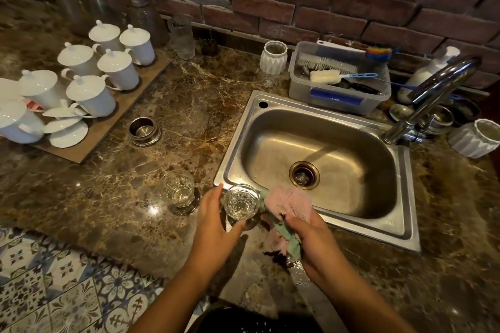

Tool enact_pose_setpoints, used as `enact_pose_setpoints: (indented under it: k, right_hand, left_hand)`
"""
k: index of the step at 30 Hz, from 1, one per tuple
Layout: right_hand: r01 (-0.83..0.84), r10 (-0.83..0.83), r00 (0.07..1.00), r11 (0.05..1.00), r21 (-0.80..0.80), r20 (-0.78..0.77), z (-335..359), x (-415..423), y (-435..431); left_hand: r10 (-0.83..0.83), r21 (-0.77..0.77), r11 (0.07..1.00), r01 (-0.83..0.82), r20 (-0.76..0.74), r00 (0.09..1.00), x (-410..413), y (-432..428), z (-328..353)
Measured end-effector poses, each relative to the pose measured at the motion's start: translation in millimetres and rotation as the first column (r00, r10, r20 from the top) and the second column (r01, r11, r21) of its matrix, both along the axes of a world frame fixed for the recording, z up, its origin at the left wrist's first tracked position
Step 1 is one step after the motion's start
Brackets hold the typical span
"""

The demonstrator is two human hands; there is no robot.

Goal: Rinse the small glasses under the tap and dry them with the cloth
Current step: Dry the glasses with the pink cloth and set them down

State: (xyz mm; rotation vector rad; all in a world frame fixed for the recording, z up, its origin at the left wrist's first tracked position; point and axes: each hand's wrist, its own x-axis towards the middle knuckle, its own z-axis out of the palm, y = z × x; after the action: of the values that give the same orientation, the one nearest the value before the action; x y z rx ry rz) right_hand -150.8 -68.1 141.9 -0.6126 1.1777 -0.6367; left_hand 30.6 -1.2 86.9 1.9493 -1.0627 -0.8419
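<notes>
My left hand (213, 220) grips a small clear glass (240, 203) at the near left corner of the steel sink (405, 235), its mouth facing up. My right hand (311, 235) holds a bunched pink and green cloth (288, 204) just right of that glass, touching its side. A second small glass (177, 188) stands upright on the marble counter to the left of my left hand. The chrome tap (433, 94) rises at the sink's far right corner; no water runs from it.
A wooden board (108, 127) with several white lidded mugs sits at the left. A small steel cup (144, 131) stands mid-counter. A plastic tub of brushes (338, 94), white vases and steel bowls crowd the back and right, against a brick wall.
</notes>
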Motion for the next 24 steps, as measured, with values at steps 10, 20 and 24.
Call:
enact_pose_setpoints:
  k: [10, 20, 24]
  right_hand:
    - [-0.166, 0.133, 0.926, 0.984, 0.063, 0.352, 19.2, -75.3, 1.1]
    - [-0.205, 0.200, 0.962, 0.979, -0.009, -0.186, -34.1, -144.3, 4.1]
    - [-0.331, 0.244, 0.835, 0.939, -0.096, -0.494, -57.5, -163.2, 5.9]
  left_hand:
    - [0.083, 0.080, 0.996, -0.029, -0.851, 0.519, -91.7, -13.7, 40.2]
    - [0.107, 0.232, 0.970, 0.077, -0.686, 0.720, -137.2, -15.6, -8.7]
    - [-0.055, 0.194, 0.973, 0.125, -0.334, 0.941, -152.7, -27.7, -17.4]
